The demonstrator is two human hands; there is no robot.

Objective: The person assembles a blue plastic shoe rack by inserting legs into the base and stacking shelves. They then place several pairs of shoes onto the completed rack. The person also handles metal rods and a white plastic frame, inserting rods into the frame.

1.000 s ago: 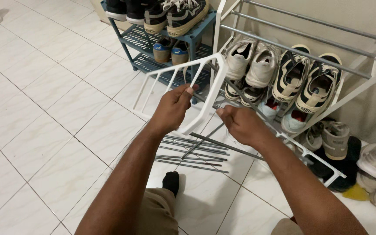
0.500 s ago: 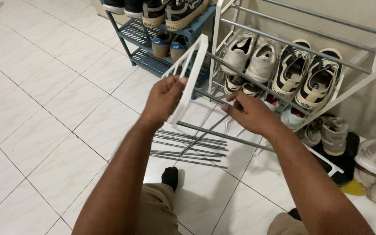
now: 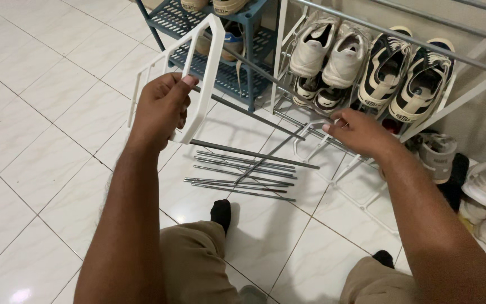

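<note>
Left hand (image 3: 161, 107) is clamped on the white side frame (image 3: 201, 84) in the upper left of the frame — its long axis tilted upward; right hand (image 3: 358, 132), well apart at right centre, grips a grey rod (image 3: 288, 125) on the white shoe rack (image 3: 473, 93)

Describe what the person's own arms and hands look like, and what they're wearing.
Both arms are bare from the frame's bottom edge to the wrists: no sleeves, gloves, watch or rings visible. The left hand and right hand are bare too, with short fingernails. Below the arms show khaki trousers and black socks.
</note>
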